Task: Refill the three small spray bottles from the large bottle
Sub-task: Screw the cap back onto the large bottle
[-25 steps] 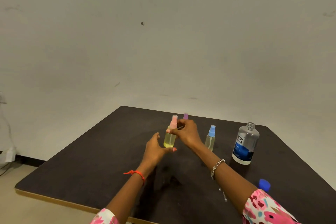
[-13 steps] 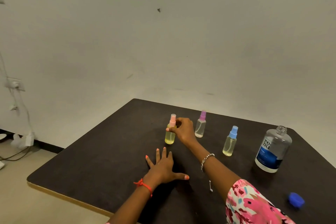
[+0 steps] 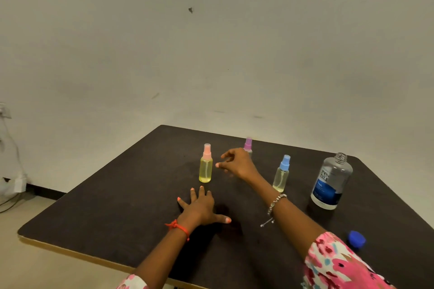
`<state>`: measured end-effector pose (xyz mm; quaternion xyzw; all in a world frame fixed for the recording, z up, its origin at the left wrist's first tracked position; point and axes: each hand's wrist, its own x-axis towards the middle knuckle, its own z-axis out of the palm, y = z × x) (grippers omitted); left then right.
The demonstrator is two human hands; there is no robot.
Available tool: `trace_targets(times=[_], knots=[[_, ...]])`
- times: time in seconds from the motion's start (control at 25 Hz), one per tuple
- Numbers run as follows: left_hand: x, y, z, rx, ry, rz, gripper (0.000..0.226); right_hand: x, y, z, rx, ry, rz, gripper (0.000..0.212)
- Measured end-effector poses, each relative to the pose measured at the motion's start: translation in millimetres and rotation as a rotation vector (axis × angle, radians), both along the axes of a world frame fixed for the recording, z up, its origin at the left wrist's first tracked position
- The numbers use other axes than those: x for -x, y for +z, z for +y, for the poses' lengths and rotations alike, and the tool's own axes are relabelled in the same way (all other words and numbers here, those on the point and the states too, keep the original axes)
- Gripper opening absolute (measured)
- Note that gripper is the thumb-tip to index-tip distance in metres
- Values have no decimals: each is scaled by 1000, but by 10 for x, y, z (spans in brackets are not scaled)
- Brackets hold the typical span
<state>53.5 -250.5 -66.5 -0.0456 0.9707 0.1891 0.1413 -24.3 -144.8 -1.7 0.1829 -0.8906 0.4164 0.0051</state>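
Three small spray bottles stand upright on the dark table [image 3: 117,206]. The pink-capped bottle [image 3: 206,168] holds yellow liquid. The purple-capped bottle [image 3: 248,145] is mostly hidden behind my right hand. The blue-capped bottle [image 3: 281,175] stands to the right. The large clear bottle [image 3: 331,182] with a blue label stands uncapped at the far right. My right hand [image 3: 237,163] hovers just right of the pink-capped bottle, fingers apart, holding nothing. My left hand [image 3: 202,209] lies flat on the table in front of that bottle, fingers spread.
A blue cap [image 3: 356,239] lies on the table near my right sleeve. The table's front edge [image 3: 70,251] runs along the lower left. A wall stands behind the table, with cables and a plug [image 3: 14,183] at the far left.
My right hand has let go of the pink-capped bottle, which now stands alone. My left hand went from the bottle down flat onto the table. The camera view shifted.
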Motion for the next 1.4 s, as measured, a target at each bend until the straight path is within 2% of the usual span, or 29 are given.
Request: trace_targets(times=[0.08,0.16,0.24,0.32,0.4,0.44,0.52,0.64,0.76,0.96,1.04,1.16,1.32,1.4], knots=[[-3,84,118,-16,3,20,87,-122,146,418,-255,51,-111,28],[4,160,304,-76,-15,105,68,-259,237,910,-563,4,-235,31],[11,209,532,-161,-39,198,55,-372,257,1387,-796,-114,-244,39],[19,250,832,-264,-70,257,54,-489,225,1841,-959,-229,-229,48],[27,302,1151,-356,-113,296,56,-621,155,2168,-1042,-267,-308,54],[41,328,1304,-400,-135,315,56,-669,108,2279,-1022,-264,-374,52],[77,381,1573,-464,-173,355,55,-730,-2,2413,-845,-274,-519,40],[169,452,1851,-500,-236,420,53,-720,-31,2508,-649,-285,-505,14],[323,533,2027,-527,-234,495,56,-554,180,2659,-427,-317,-335,16],[586,637,2269,-596,-190,545,73,-278,733,2737,-10,-369,148,29],[686,667,2340,-640,-181,513,82,-144,826,2707,95,-399,228,30],[818,703,2415,-700,-180,472,86,40,852,2691,5,-396,256,25],[899,724,2487,-740,-179,451,87,134,898,2742,-142,-307,252,35],[931,732,2512,-785,-174,438,86,177,939,2748,-269,-272,269,32]])
